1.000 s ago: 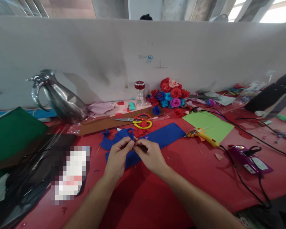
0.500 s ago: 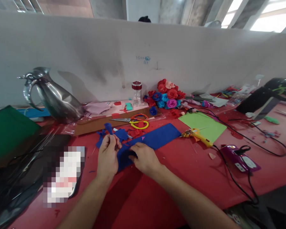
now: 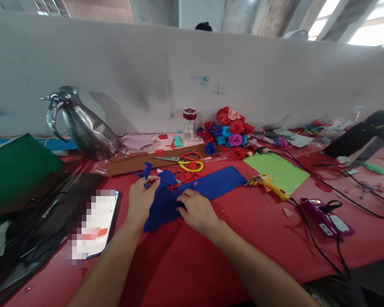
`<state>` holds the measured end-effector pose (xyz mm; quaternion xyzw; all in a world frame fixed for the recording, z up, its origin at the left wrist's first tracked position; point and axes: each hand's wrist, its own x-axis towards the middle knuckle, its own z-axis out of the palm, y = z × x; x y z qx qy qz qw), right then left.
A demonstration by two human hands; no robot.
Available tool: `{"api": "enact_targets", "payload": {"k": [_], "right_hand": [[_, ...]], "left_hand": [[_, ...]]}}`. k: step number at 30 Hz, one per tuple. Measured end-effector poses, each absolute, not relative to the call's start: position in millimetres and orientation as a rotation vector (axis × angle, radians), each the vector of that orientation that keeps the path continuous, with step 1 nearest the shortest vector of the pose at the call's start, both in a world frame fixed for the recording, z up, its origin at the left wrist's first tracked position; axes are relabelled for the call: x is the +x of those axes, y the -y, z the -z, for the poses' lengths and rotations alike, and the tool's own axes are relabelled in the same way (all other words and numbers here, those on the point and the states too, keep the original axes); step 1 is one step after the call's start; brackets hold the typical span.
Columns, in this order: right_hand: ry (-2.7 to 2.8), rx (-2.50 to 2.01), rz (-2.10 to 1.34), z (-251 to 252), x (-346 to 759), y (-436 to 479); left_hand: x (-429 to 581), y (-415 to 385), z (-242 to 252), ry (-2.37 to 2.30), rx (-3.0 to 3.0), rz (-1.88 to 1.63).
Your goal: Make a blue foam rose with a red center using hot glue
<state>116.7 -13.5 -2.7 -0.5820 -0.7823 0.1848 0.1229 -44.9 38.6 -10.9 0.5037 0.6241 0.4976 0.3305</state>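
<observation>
A long strip of blue felt-like sheet [image 3: 222, 181] lies slantwise on the red table. My left hand [image 3: 141, 200] is over its left end, thumb and fingers pinched together. A small crumpled blue piece [image 3: 146, 169] of like material sticks up at those fingers and appears gripped; the grip itself is partly hidden. My right hand [image 3: 198, 211] rests on the strip's near edge with curled fingers, the thumb apart from them. Just beyond the hands are blue scraps [image 3: 168, 177] and scissors [image 3: 190, 165] with yellow and orange handles.
A glue gun [image 3: 270, 186] with a black cable lies right of the strip, by a green sheet [image 3: 288, 168] and a purple power socket [image 3: 328, 217]. A phone [image 3: 97, 226] lies left. Behind stand a steel jug [image 3: 86, 128], a glass bottle [image 3: 189, 128] and handmade flowers [image 3: 232, 128].
My left hand has tilted and shifted slightly left; the blue piece at its fingers sits lower. More of the strip shows between the hands. The view has swung a little left.
</observation>
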Motion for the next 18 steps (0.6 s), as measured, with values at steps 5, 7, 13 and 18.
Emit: {"api": "enact_targets", "payload": {"k": [5, 7, 13, 18], "right_hand": [[2.283, -1.709, -0.536, 2.7, 116.7, 14.5], [2.286, -1.704, -0.525, 3.9, 116.8, 14.3], [2.285, -1.675, -0.496, 6.1, 117.6, 13.6], [2.198, -1.686, -0.508, 11.0, 119.0, 9.7]], "left_hand": [[-59.7, -49.5, 16.7, -1.877, 1.597, -0.983], [-61.8, -51.7, 18.3, -1.955, 1.694, -0.885], [-58.9, -51.7, 22.6, -2.031, 1.883, -0.714], [-57.9, -50.1, 20.7, -2.080, 1.825, -0.669]]}}
